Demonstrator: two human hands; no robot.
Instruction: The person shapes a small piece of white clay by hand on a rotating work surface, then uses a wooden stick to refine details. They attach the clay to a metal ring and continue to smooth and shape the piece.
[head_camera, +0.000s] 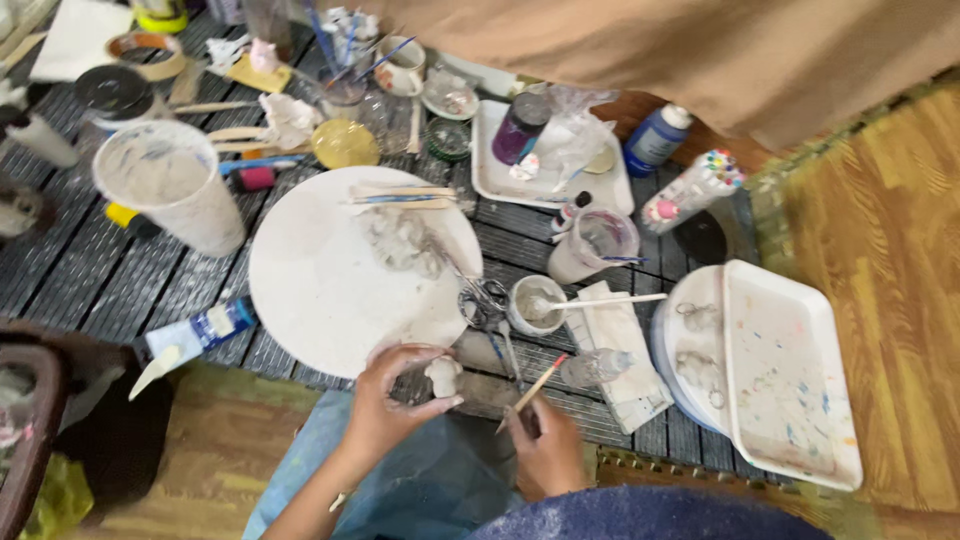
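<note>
My left hand (390, 400) grips a small whitish clay figure (443, 376) just below the near edge of a round white board (330, 280). My right hand (545, 445) holds a thin brush (532, 390) with a wooden handle, its tip pointing up toward the figure, a short gap away. A lump of grey clay (400, 240) lies on the board. Scissors (487, 300) and a small white cup (535, 305) with a stick in it sit just right of the board.
A dark slatted table (90, 270) carries a large white bucket (170, 185), a rectangular white tray (790, 380) at right, a clear jar (595, 245), paint bottles (655, 138), a second tray (545, 170) and a tape roll (145, 52). Tan cloth hangs at the top.
</note>
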